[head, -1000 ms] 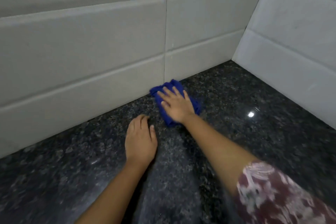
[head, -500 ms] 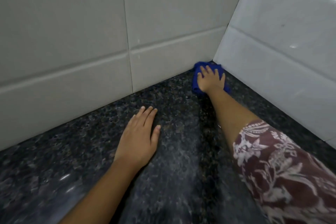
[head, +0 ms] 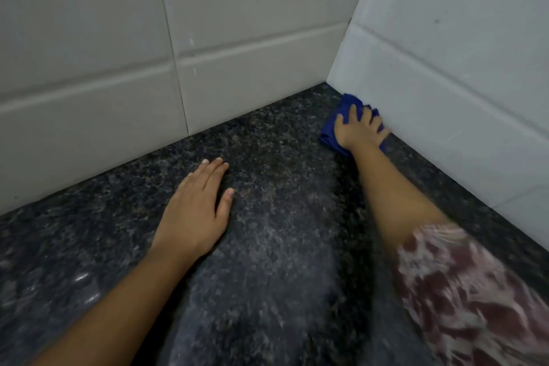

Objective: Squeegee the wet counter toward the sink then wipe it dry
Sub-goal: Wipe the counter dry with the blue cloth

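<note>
The dark speckled granite counter (head: 282,232) fills the lower part of the head view. A blue cloth (head: 331,131) lies bunched on it near the far corner, against the right-hand tiled wall. My right hand (head: 358,129) presses down on the cloth with fingers spread and curled over it, and most of the cloth is hidden under the hand. My left hand (head: 196,211) rests flat on the counter nearer to me, fingers together, holding nothing. No squeegee and no sink are in view.
White tiled walls (head: 237,38) meet in a corner behind the cloth and close off the counter at the back and on the right (head: 445,83). My patterned maroon sleeve (head: 475,291) covers the lower right.
My right hand has slid the blue cloth from the back wall near the middle into the corner, then along the right wall towards me. The left hand has stayed flat on the counter.
</note>
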